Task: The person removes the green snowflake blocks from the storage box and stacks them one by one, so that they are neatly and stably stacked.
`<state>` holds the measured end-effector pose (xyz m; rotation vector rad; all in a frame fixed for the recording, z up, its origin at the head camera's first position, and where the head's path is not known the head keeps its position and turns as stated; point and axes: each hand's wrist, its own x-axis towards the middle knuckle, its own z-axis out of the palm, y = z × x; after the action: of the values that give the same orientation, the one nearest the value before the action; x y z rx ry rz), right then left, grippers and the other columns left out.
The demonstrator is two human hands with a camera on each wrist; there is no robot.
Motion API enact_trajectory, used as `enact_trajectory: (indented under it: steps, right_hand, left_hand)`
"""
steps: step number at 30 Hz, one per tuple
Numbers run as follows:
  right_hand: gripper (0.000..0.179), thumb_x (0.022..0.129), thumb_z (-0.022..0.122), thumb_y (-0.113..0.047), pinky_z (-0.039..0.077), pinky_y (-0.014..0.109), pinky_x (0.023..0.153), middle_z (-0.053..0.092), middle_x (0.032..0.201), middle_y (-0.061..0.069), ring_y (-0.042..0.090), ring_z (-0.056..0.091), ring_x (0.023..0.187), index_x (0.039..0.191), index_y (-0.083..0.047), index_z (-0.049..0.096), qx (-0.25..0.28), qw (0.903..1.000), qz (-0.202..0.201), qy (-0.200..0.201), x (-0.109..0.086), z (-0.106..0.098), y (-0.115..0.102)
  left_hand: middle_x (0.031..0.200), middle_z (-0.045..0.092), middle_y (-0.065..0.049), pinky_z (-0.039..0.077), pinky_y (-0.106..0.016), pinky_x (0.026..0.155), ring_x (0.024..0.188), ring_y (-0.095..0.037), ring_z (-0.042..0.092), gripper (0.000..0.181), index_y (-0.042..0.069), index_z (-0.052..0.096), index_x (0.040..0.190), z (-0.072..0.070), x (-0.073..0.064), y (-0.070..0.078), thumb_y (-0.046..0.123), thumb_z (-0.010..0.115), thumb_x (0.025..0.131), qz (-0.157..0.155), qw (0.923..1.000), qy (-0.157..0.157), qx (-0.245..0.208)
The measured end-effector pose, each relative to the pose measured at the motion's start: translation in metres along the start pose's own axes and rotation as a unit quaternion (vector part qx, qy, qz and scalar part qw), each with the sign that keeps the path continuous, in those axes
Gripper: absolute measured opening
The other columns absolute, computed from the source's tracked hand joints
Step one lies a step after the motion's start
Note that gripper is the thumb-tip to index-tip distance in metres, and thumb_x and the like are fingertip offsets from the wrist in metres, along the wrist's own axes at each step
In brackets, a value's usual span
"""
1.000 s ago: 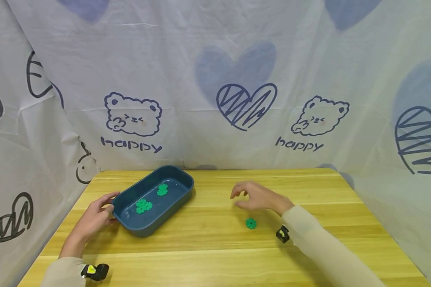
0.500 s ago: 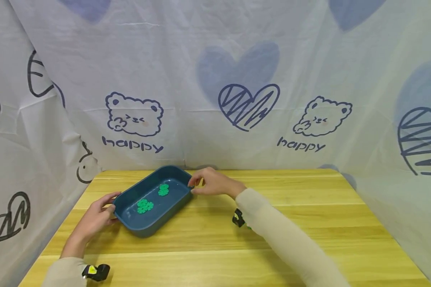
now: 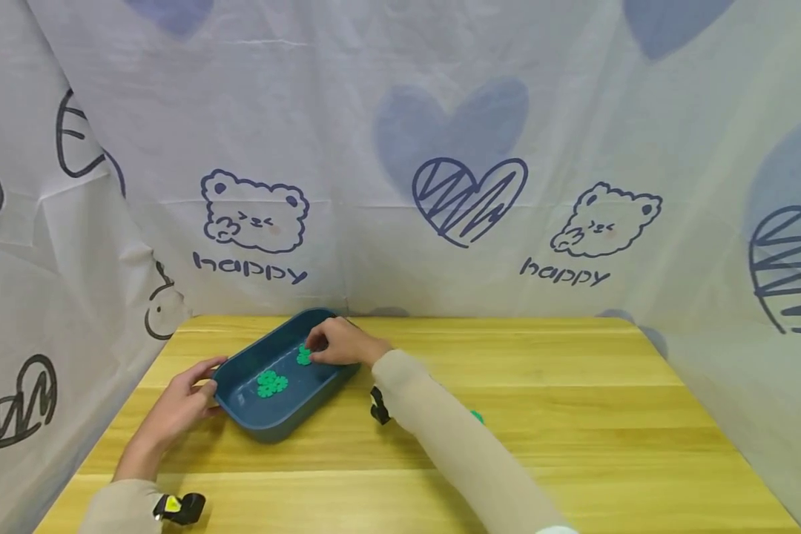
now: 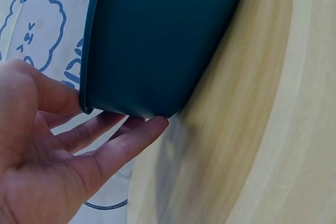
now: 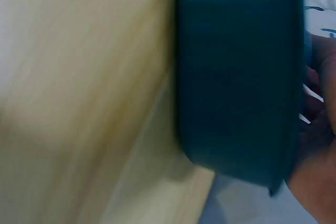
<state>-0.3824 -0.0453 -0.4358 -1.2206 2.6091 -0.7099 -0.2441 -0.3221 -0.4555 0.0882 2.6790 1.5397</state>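
Observation:
A dark teal rectangular plastic basin [image 3: 287,423] stands slantwise on the left of the wooden table. My left hand [image 3: 180,404] touches its near-left end from outside; in the left wrist view the fingers [image 4: 131,142] lie fairly straight against the outer wall and rim. My right hand [image 3: 343,343] reaches over the right wall into the basin, fingertips at a small green flower-shaped plastic piece [image 3: 303,357]. Whether they pinch it I cannot tell. Several similar green pieces [image 3: 271,383] lie clustered nearer the left hand. The right wrist view is blurred, its fingers mostly behind the basin.
Another green piece [image 3: 477,417] lies on the table [image 3: 574,386] to the right, partly hidden by the right sleeve [image 3: 440,423]. A white printed curtain [image 3: 360,245] hangs behind the table and along both sides.
My right hand has travelled left from above the table, past the basin's right rim, to the green pieces inside. The left hand and the basin keep their places.

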Motion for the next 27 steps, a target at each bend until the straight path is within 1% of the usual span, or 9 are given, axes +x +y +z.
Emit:
enact_trajectory:
  steps: [3, 5, 9, 12, 16, 21, 27]
  right_hand:
    - [0.025, 0.098, 0.071, -0.017, 0.056, 0.016, 0.09, 0.076, 0.118, 0.005, 0.013, 0.069, 0.104, 0.12, -0.007, 0.075, -0.013, 0.9998, 0.017, -0.005, 0.011, 0.009, -0.002]
    - [0.026, 0.098, 0.07, -0.017, 0.056, 0.018, 0.091, 0.075, 0.121, 0.004, 0.014, 0.068, 0.106, 0.122, -0.008, 0.075, -0.019, 0.9992, 0.034, -0.009, 0.016, 0.013, -0.003]
    - [0.029, 0.101, 0.067, -0.018, 0.055, 0.024, 0.101, 0.072, 0.13, 0.004, 0.017, 0.065, 0.119, 0.128, -0.009, 0.072, -0.035, 0.9971, 0.064, -0.021, 0.026, 0.019, -0.005]
    - [0.032, 0.103, 0.063, -0.018, 0.051, 0.027, 0.11, 0.068, 0.138, 0.004, 0.018, 0.059, 0.132, 0.133, -0.011, 0.07, -0.048, 0.9951, 0.079, -0.035, 0.031, 0.021, -0.005]
    - [0.032, 0.104, 0.061, -0.016, 0.047, 0.031, 0.116, 0.065, 0.143, 0.001, 0.019, 0.054, 0.14, 0.135, -0.016, 0.069, -0.063, 0.9925, 0.093, -0.047, 0.032, 0.021, -0.004]
    - [0.029, 0.1, 0.066, -0.013, 0.047, 0.03, 0.116, 0.068, 0.14, 0.0, 0.017, 0.056, 0.137, 0.128, -0.017, 0.074, -0.075, 0.9918, 0.094, -0.043, 0.033, 0.02, -0.005]
    - [0.032, 0.095, 0.072, -0.005, 0.053, 0.024, 0.107, 0.073, 0.128, 0.0, 0.014, 0.065, 0.122, 0.125, -0.014, 0.075, -0.064, 0.9928, 0.093, -0.039, 0.033, 0.023, -0.004]
  left_hand:
    - [0.14, 0.042, -0.037, 0.064, -0.046, 0.086, 0.115, -0.042, 0.064, 0.051, -0.008, 0.03, 0.156, -0.001, -0.001, 0.0, 0.002, 0.035, 0.107, -0.001, 1.0, 0.001, -0.001]
    - [0.14, 0.042, -0.037, 0.064, -0.046, 0.086, 0.115, -0.041, 0.064, 0.051, -0.008, 0.03, 0.156, -0.001, -0.001, 0.0, 0.002, 0.035, 0.107, 0.0, 1.0, 0.001, -0.003]
    - [0.139, 0.043, -0.037, 0.064, -0.046, 0.086, 0.113, -0.038, 0.065, 0.051, -0.008, 0.031, 0.156, -0.001, -0.002, 0.001, 0.002, 0.035, 0.107, -0.001, 0.9999, 0.003, -0.011]
    - [0.138, 0.043, -0.036, 0.064, -0.046, 0.086, 0.113, -0.038, 0.065, 0.051, -0.008, 0.03, 0.156, -0.001, -0.002, 0.002, 0.002, 0.035, 0.107, -0.004, 0.9999, 0.003, -0.015]
    - [0.139, 0.041, -0.035, 0.064, -0.047, 0.088, 0.116, -0.04, 0.063, 0.051, -0.008, 0.03, 0.157, 0.0, -0.001, 0.002, 0.003, 0.035, 0.107, -0.009, 0.9998, 0.0, -0.018]
    - [0.141, 0.04, -0.035, 0.064, -0.048, 0.089, 0.118, -0.041, 0.062, 0.052, -0.007, 0.029, 0.157, -0.001, -0.001, 0.002, 0.002, 0.034, 0.107, -0.011, 0.9997, 0.0, -0.02]
    - [0.141, 0.041, -0.036, 0.064, -0.047, 0.089, 0.116, -0.04, 0.062, 0.052, -0.008, 0.029, 0.157, -0.001, -0.002, 0.0, 0.001, 0.034, 0.106, -0.011, 0.9998, 0.0, -0.019]
